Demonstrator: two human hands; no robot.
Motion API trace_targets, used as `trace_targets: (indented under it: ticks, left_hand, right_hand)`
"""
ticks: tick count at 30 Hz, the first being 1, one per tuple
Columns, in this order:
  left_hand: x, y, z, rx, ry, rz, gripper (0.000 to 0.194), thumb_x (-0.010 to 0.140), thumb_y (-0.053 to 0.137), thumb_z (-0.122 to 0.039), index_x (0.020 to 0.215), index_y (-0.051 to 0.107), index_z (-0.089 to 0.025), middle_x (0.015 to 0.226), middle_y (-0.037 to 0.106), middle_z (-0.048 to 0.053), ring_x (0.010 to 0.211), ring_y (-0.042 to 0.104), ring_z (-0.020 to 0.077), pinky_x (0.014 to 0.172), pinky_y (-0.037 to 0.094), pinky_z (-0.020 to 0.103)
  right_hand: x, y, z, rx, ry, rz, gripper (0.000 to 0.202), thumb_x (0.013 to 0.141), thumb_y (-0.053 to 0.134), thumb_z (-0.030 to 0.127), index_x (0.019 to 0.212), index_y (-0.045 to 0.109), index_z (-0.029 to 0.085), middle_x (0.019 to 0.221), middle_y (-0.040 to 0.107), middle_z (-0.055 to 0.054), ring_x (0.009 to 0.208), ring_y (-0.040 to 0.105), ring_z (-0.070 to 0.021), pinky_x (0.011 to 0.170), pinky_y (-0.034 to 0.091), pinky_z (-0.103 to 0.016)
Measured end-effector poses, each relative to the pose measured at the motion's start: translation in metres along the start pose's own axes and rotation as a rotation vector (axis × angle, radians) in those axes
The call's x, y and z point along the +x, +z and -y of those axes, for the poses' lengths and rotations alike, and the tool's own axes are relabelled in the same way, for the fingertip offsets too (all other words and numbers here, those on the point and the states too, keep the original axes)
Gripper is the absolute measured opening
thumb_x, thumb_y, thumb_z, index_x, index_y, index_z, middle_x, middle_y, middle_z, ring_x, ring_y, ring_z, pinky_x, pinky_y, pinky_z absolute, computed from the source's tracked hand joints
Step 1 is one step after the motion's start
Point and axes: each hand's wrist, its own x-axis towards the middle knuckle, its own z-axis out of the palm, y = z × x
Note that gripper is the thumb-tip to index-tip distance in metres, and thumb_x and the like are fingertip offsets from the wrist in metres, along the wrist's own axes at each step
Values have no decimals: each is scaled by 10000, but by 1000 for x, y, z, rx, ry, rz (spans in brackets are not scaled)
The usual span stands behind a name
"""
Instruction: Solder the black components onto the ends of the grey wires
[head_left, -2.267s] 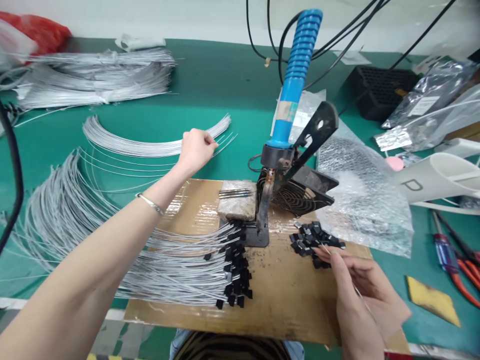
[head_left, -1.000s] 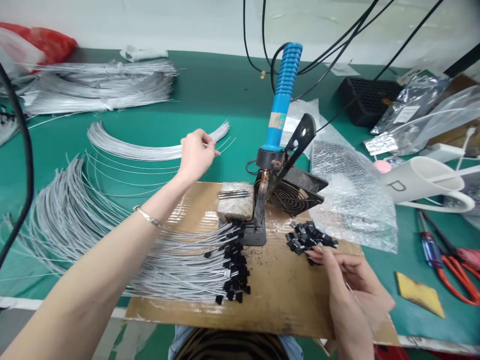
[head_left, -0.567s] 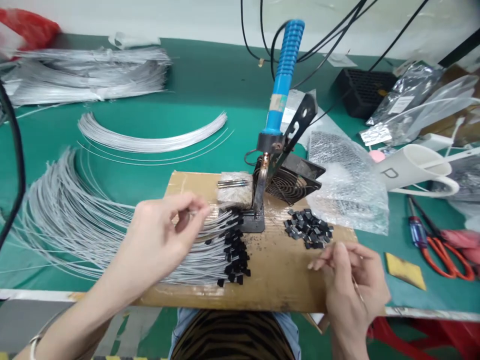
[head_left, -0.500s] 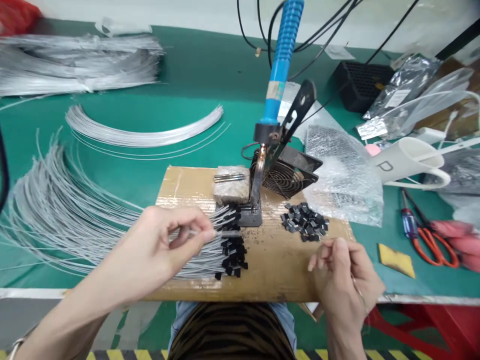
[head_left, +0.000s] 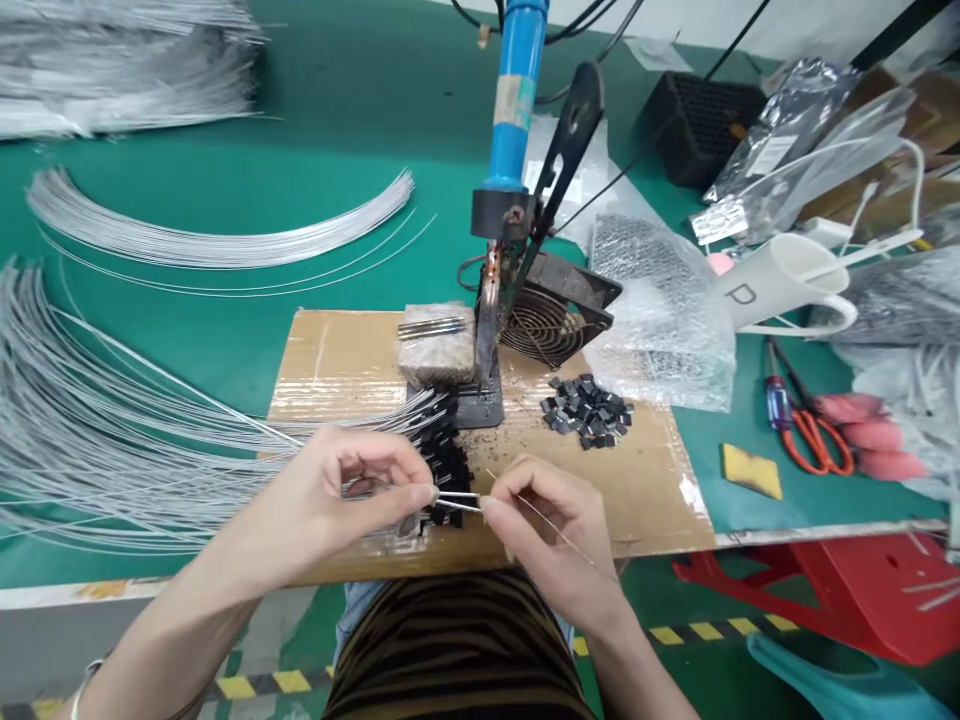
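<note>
My left hand [head_left: 367, 490] pinches thin grey wires, whose two short ends [head_left: 459, 499] stick out to the right. The thumb and forefinger of my right hand [head_left: 555, 520] close on the tips of these ends, and a fine strand crosses that hand. Beneath and behind my left hand lies a large bundle of grey wires [head_left: 135, 450] with black pieces [head_left: 444, 450] at its right ends. A pile of small black parts [head_left: 589, 410] rests on the cardboard [head_left: 645, 490]. Behind stands a blue-handled soldering iron [head_left: 517, 110], tip down, in a stand.
Beside the iron are a wrapped block [head_left: 436, 358] and a small fan [head_left: 551, 320]. Farther right are bubble wrap [head_left: 664, 320], a white mug [head_left: 784, 280], a yellow sponge [head_left: 751, 471] and orange-handled scissors [head_left: 817, 445]. Another wire bundle [head_left: 225, 245] lies back left.
My right hand has moved left from the cardboard's right side and now meets the wire ends at my left hand. The view has shifted, so the table items sit farther left and higher.
</note>
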Motion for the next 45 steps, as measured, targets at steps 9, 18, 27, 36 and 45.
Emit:
trace_targets:
  ticks: [9,18,27,36,45]
  left_hand:
    - [3,10,4,21,-25,-86,218,903,737,-381,768,767,-213,692,678,-5,650,549,110,590,416,195]
    - [-3,12,5,141,-52,-115,289,924,676,-453,781,733,-208,686,645,-4,629,498,127,571,370,242]
    - [-5,17,8,101,-50,-200,259,911,685,-431,798,744,-205,669,645,-10,575,435,109,521,305,239]
    - [-10,16,12,32,-13,-238,242,911,709,-402,773,738,-204,633,617,-18,562,397,99,502,295,216]
    - [-9,17,6,88,6,-158,233,943,680,-379,788,733,-213,660,663,-6,585,528,116,516,384,209]
  right_hand:
    - [1,8,-8,57,-7,-95,230,928,766,275,737,661,202,677,596,40,568,531,-91,544,413,-234]
    - [4,3,-9,-174,-230,-94,35,926,728,158,941,749,181,803,682,-9,668,624,-119,621,495,-243]
    - [-1,4,-10,-168,-197,-68,148,1035,578,157,976,702,211,782,610,26,607,604,-92,620,503,-243]
    - [0,2,-8,76,5,-66,317,1090,525,369,916,736,209,772,611,24,562,614,-86,563,471,-235]
    - [5,3,-3,-158,-200,96,197,1041,578,213,849,624,207,774,569,16,701,544,-133,659,419,-274]
